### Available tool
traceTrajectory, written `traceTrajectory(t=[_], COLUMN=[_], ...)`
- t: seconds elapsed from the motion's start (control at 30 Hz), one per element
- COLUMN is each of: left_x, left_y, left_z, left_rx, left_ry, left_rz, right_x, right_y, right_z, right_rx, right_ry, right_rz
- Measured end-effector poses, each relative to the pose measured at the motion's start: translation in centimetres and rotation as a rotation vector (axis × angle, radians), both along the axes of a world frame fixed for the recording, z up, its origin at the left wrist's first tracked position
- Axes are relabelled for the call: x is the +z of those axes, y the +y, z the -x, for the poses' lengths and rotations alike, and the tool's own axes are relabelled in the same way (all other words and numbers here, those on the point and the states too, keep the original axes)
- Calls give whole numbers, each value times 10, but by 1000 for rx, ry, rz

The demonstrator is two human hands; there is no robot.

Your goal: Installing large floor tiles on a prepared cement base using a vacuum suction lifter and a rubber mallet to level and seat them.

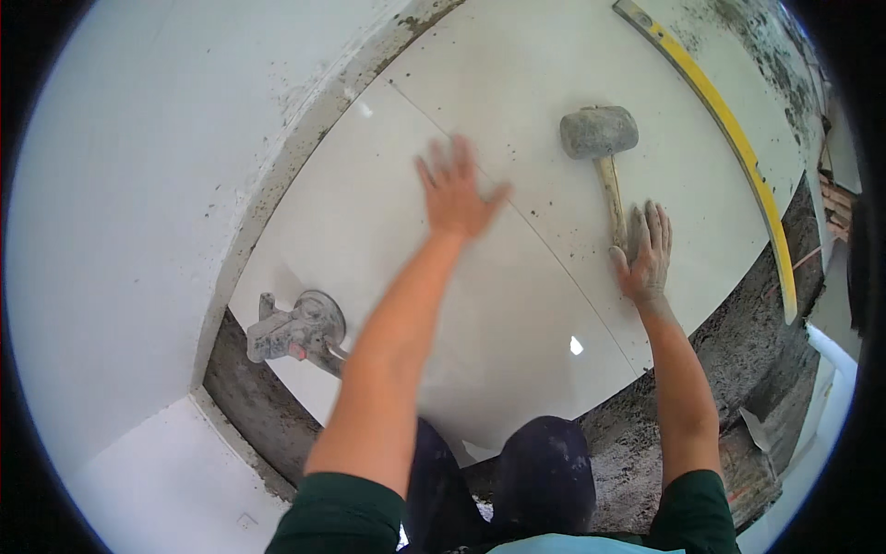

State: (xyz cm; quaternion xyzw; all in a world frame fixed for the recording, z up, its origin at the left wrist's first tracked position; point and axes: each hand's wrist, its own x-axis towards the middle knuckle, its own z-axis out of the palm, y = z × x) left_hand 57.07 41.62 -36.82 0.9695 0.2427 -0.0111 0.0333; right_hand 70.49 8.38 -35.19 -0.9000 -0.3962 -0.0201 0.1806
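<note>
From the head camera, a big, shiny, cream-coloured square tile [480, 305] lies on the floor under the left arm. Next to it, on the right, is another big cream tile [554, 65]. A thin, straight line runs between them, with little dark crumbs near it.

The left hand [459, 198] is over the first tile, close to the line. Its fingers are spread wide apart, and it holds nothing. It looks blurry, so I cannot tell if it is pressing down.

The right hand [649, 254] is flat over the other tile, with its fingers close together and its thumb out to the side. It is not gripping anything. A mallet with a fat grey head and a pale stick handle [600, 134] lies on that tile. The handle's end is right by the thumb, but I cannot tell if they touch.

A dusty grey suction lifter with a round cup [318, 319] sits on the first tile, partly behind the left arm. A long yellow level bar [724, 120] lies far to the right. Rough, dark grey ground [628, 443] shows by the knees [544, 471]. A white wall [157, 166] stands on the left.
</note>
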Motion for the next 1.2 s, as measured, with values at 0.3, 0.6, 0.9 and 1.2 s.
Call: traceTrajectory(t=[0.3, 0.6, 0.9, 1.2], left_x=[25, -15, 2, -3], left_y=[-9, -3, -4, -2], left_z=[17, 27, 21, 26], left_rx=[68, 13, -11, 17], left_ry=[-44, -902, -230, -268], left_rz=[137, 1209, 91, 64], right_x=[10, 91, 113, 71], right_y=[104, 248, 316, 316], right_z=[14, 101, 122, 119], right_rx=[-293, 204, 505, 307], right_ry=[212, 631, 745, 843], right_rz=[-170, -386, 42, -230])
